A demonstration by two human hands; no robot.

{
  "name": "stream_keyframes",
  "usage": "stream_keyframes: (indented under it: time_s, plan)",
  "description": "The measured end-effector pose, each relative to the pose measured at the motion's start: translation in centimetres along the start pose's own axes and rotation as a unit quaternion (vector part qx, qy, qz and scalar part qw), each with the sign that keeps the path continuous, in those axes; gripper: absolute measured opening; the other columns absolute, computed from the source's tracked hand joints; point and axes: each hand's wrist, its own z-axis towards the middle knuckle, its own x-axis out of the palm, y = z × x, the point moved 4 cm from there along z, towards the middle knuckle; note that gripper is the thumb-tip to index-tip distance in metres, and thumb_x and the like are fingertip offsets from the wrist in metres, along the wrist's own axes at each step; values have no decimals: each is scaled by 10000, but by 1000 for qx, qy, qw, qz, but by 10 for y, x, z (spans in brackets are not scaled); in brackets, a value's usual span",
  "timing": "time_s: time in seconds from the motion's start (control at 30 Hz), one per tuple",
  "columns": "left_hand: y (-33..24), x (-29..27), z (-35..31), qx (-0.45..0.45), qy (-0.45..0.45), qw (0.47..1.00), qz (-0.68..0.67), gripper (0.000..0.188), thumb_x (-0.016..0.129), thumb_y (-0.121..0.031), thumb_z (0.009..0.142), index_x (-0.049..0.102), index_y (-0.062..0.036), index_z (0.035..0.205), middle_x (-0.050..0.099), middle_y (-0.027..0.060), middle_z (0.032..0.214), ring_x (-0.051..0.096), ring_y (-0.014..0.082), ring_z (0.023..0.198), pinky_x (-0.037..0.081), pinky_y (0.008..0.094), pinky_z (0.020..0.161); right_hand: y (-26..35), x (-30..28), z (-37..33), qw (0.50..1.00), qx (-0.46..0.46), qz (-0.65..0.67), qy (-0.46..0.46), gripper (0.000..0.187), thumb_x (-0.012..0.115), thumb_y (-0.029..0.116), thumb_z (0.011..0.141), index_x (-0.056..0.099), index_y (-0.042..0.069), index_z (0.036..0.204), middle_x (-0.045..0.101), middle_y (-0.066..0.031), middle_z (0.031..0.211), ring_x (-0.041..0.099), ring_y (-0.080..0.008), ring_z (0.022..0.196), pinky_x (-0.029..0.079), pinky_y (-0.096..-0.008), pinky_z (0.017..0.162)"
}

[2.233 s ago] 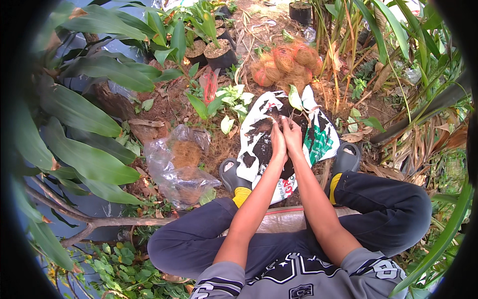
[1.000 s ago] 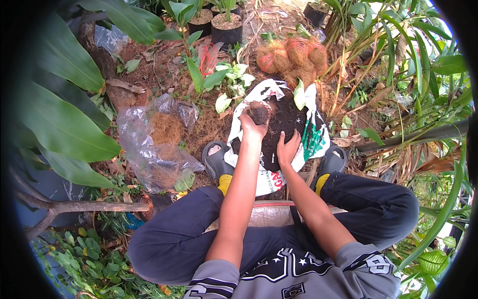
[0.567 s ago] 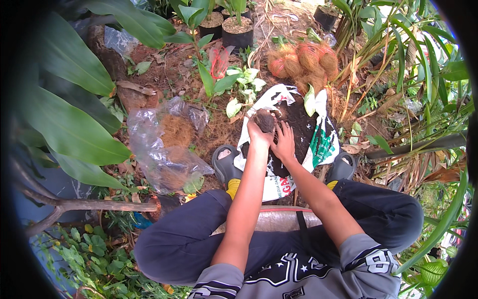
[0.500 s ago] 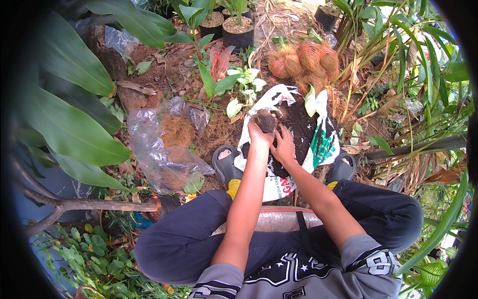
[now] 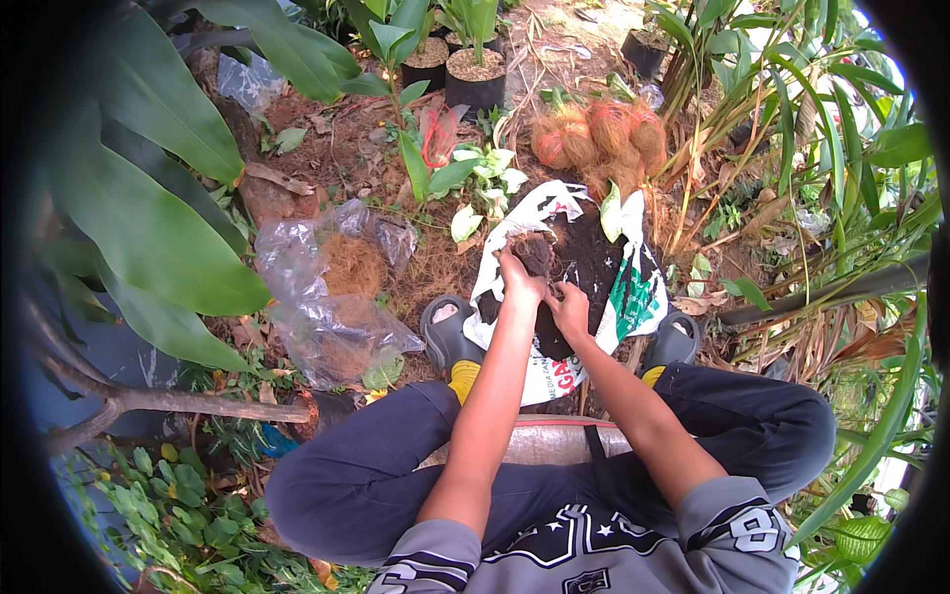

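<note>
We saw the left hand cupping a dark, fibrous soil clump; right hand curled beside it, grip unclear; we judged the clump light, crumbly, best cradled underneath.

Clump: dark brown. Loose soil: near-black. Torn bag: white, with green panel and red print. Fibre bundles: ginger-brown, streaked red-orange. Plastic bag: clear, greyish, glinting silver from where I stand. Fibre inside it: golden brown. Shirt: grey, black panels, white outlines and stars, sleeves striped black and white. Trousers: plain dark navy. Socks: bright yellow. Clogs: charcoal. Sack: pale beige, red edge. Pots: black. Netting: red. Broad leaves: deep green. Small plant: green, mottled creamy white.
</note>
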Motion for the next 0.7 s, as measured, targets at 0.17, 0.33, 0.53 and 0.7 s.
stream_keyframes:
  time_s: [0.17,0.33,0.53,0.7]
  plan:
    - [13,9,-13,-43,-29,998,25,399,275,-364,988,578,-106,1019,620,65,932,605,228,833,524,384,737,-36,-6,24,778,362,512,-34,308,634,336,892,647,36,825,639,-26,720,591,-162,612,459,-301,571]
    - [28,-10,-6,-64,-42,996,41,438,252,-374,986,573,-95,1093,618,95,979,587,249,854,501,402,732,-13,-34,30,567,357,741,-50,279,475,344,961,557,82,911,588,-41,829,575,-207,794,461,-365,694]
    - [56,3,-15,-78,28,996,34,470,266,-345,979,562,-30,1163,626,124,1130,604,263,1048,456,410,944,33,-60,38,690,249,669,-123,304,516,300,961,635,23,921,654,-66,862,604,-178,780,478,-300,718]
    - [69,16,-33,-56,-3,996,65,441,238,-290,1005,558,-33,1165,624,104,1127,595,240,1058,448,385,960,46,-69,34,861,127,467,-154,311,525,246,969,693,-15,947,682,-70,916,597,-118,834,468,-263,760]
